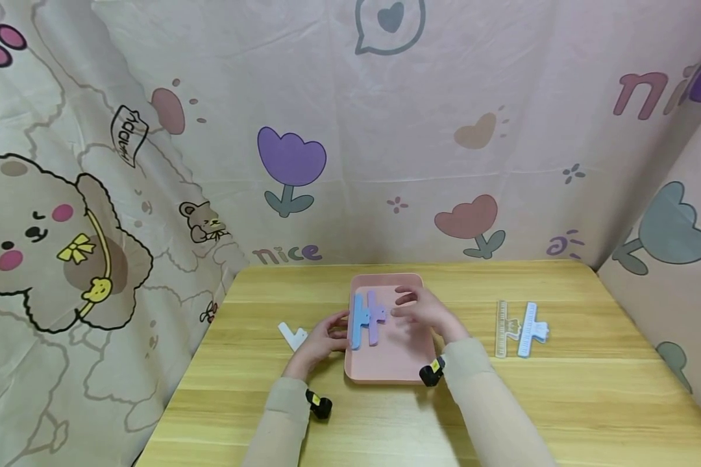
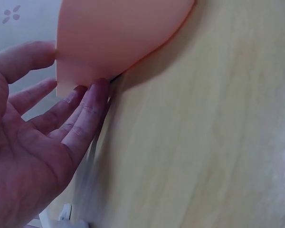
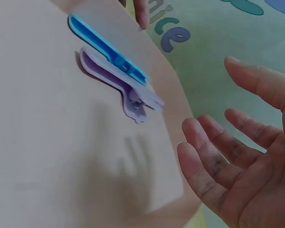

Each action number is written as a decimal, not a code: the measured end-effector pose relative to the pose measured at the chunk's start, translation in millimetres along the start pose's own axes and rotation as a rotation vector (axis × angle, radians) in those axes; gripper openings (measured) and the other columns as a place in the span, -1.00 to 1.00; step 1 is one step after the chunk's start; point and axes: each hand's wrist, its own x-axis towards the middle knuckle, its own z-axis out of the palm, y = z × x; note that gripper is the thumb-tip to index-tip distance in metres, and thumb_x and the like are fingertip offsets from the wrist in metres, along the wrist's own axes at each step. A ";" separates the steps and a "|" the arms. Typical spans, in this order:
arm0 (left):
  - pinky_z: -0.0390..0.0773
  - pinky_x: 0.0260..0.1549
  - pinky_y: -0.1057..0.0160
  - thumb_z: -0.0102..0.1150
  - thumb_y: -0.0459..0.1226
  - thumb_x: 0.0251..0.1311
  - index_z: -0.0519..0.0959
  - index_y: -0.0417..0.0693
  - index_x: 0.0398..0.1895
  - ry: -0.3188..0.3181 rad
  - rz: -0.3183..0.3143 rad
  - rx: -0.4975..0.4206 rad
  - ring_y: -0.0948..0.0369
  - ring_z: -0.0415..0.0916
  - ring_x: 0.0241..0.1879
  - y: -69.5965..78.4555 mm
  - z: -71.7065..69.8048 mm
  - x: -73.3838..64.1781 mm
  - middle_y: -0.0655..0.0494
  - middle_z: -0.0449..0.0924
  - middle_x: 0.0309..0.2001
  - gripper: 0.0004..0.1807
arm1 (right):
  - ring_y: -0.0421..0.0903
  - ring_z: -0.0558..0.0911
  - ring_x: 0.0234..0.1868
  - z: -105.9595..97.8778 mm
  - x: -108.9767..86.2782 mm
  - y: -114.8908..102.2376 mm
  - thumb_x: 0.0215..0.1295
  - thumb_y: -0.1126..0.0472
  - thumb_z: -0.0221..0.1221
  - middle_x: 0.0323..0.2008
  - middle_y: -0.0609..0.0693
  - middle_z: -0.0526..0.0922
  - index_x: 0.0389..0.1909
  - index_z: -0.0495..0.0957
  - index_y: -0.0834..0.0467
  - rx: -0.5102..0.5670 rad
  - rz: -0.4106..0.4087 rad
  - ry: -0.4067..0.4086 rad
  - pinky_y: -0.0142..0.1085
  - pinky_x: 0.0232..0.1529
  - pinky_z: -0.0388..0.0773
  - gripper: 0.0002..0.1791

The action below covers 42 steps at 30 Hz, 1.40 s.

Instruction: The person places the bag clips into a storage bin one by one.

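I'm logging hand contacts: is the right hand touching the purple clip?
Apart. The right wrist view shows bare pink tray between the purple clip and the fingertips of the right hand.

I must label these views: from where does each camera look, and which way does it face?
Head: on the head, looking forward and down at table and tray; left hand, right hand and sleeves show.
Left wrist: on that wrist, facing the tray's outer side; the left hand shows, touching it.
Right wrist: on that wrist, facing into the tray; the right hand shows, plus a little of the left.
Head and right wrist share the tray's blue clip and purple clip.
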 end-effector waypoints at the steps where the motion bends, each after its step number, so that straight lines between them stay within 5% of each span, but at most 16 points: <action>1: 0.60 -0.03 0.13 0.21 -0.58 0.16 0.12 -0.26 0.49 0.003 -0.009 0.003 -0.16 0.45 0.15 0.4 -0.4 -0.2 -0.36 0.27 0.29 -0.18 | 0.04 0.61 -0.11 -1.1 -2.5 -0.9 0.16 0.22 0.39 0.08 0.21 0.54 0.31 0.36 0.21 -0.005 -0.008 0.000 0.03 -0.02 0.59 -0.30; 9: 0.59 -0.01 0.11 0.23 -0.48 0.21 0.15 -0.20 0.49 0.021 -0.032 0.029 -0.11 0.45 0.15 -1.4 -2.6 -0.3 -0.28 0.31 0.28 -0.22 | 0.10 0.57 -0.01 -16.7 -23.6 -6.3 0.24 0.24 0.32 0.08 0.34 0.51 0.30 0.33 0.33 -0.002 -0.106 -0.058 0.09 0.01 0.56 -0.35; 23: 0.61 -0.06 0.13 0.21 -0.50 0.21 0.16 -0.22 0.48 0.028 -0.028 -0.012 -0.12 0.48 0.12 -1.1 -0.8 0.8 -0.32 0.32 0.26 -0.24 | 0.18 0.53 0.12 -51.6 -51.5 14.9 0.30 0.21 0.28 0.18 0.37 0.43 0.39 0.25 0.30 0.033 -0.135 -0.021 0.05 0.07 0.54 -0.31; 42: 0.60 -0.04 0.11 0.21 -0.50 0.22 0.15 -0.23 0.48 0.030 -0.046 -0.001 -0.17 0.43 0.16 1.1 0.4 1.8 -0.33 0.29 0.28 -0.24 | 0.32 0.47 0.16 -115.1 -100.8 44.8 0.36 0.04 0.23 0.25 0.39 0.33 0.46 0.12 0.28 -0.092 -0.136 0.151 -0.02 0.01 0.57 -0.20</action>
